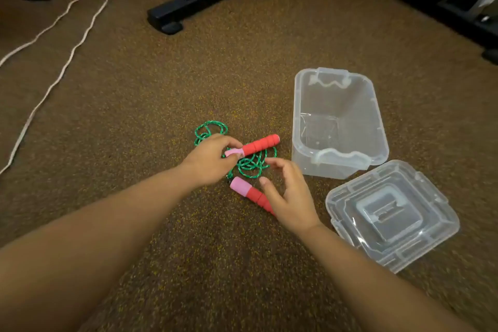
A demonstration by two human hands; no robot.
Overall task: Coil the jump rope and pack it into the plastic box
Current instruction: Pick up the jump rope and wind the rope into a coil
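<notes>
A jump rope lies on the brown speckled floor: a green cord (249, 164) in a loose tangle, with two red handles tipped in pink. My left hand (208, 160) pinches the pink end of the far handle (260, 144). The near handle (252, 194) lies on the floor, its lower part hidden under my right hand (287, 194), which hovers over it with fingers spread and relaxed. To the right, the clear plastic box (377, 116) stands open with nothing inside.
The box's clear lid (392, 214) lies on the floor in front of the box, at the right. A black equipment foot (172, 17) and more dark frames stand at the back. Two white cords (62, 35) run along the floor at the left.
</notes>
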